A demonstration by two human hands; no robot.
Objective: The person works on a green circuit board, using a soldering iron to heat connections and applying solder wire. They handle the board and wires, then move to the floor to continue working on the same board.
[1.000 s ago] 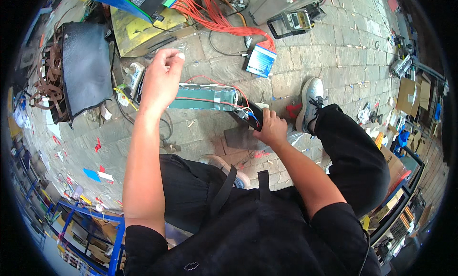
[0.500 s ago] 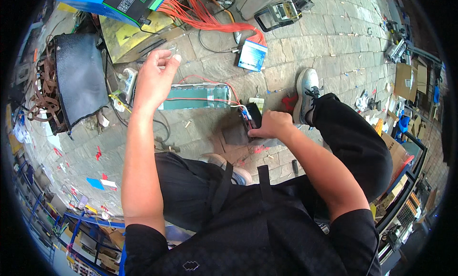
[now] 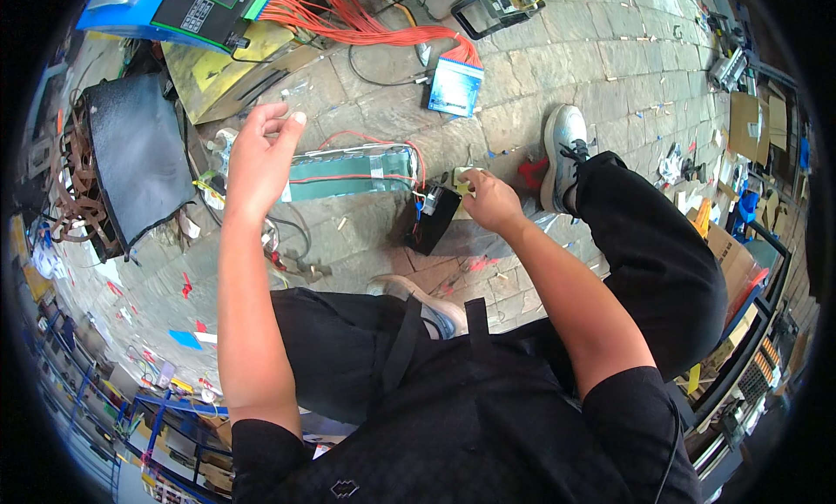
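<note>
A long flat pack with a green top [image 3: 348, 178] lies on the stone floor, with red wires along it. My left hand [image 3: 264, 156] hovers over its left end, fingers loosely bent and thumb apart, with nothing visible in it. At the pack's right end sits a black box-like part [image 3: 435, 221], tilted, with blue and white wires at its upper edge. Just right of it is my right hand [image 3: 492, 199]. Its bent, parted fingertips are at a small yellow-green piece [image 3: 461, 178], partly covering it; a firm hold on it cannot be seen.
A blue device [image 3: 139, 12] on a yellow box [image 3: 205, 77] feeds a bundle of orange wires [image 3: 366, 30] to a blue-and-white block [image 3: 455, 88]. A dark sheet-covered case [image 3: 139, 160] stands left. My shoe [image 3: 564, 151] is at right; cardboard [image 3: 747, 130] lies farther right.
My right hand has let go of the black part and moved up to the yellow-green piece. The black part has turned and lies tilted. My left hand keeps its pose.
</note>
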